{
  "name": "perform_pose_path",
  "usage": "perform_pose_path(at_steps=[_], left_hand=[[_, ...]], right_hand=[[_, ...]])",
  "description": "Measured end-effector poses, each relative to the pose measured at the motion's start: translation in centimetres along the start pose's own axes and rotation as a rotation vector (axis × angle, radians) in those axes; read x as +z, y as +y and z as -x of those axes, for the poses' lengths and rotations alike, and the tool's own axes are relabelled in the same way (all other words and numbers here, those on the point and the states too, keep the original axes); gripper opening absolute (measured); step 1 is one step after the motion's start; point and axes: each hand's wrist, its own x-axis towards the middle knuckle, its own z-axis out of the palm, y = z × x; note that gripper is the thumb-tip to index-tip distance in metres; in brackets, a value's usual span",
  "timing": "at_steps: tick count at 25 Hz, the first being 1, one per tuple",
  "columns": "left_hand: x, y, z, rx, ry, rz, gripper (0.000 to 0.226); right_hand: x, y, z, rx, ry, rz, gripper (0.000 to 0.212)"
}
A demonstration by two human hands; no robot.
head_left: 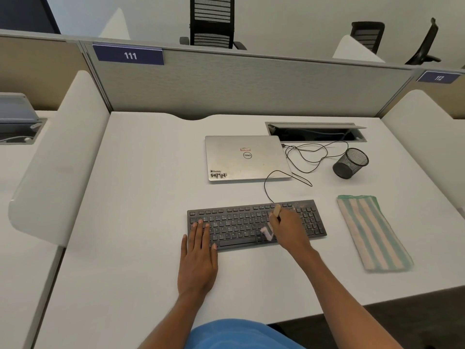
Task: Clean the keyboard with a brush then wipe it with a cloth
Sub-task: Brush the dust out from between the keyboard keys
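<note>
Blue fabric (241, 333) fills the near edge. On the white desk (141, 197), the left hand (198, 250) lies flat with straight fingers, its tips pressing the left keys of the keyboard (236, 222). The right hand (289, 230) grips a brush (276, 209), wooden handle up, pale bristles on the keys right of centre. A striped cloth (372, 233) lies folded right of the keyboard, apart from it. Farther back sit a closed laptop (245, 158) and a mesh cup (351, 163).
</note>
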Motion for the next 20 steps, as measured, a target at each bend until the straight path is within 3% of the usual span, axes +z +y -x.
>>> perform_pose_path(at_steps=[6, 12, 17, 20], left_hand=[[-0.1, 0.1, 0.0, -0.004, 0.011, 0.006, 0.061], [0.0, 0.1, 0.0, -0.005, 0.013, 0.01, 0.062], [0.1, 0.1, 0.1, -0.004, 0.012, 0.007, 0.062], [0.0, 0.0, 0.0, -0.006, 0.009, 0.003, 0.062]], right_hand=[[-0.1, 0.0, -0.1, -0.014, 0.07, -0.13, 0.033], [0.1, 2.1, 1.3, 0.043, 0.011, -0.019, 0.044], [-0.2, 0.0, 0.0, -0.014, 0.102, -0.097, 0.031], [0.4, -0.8, 0.0, -0.009, 0.053, -0.126, 0.031]])
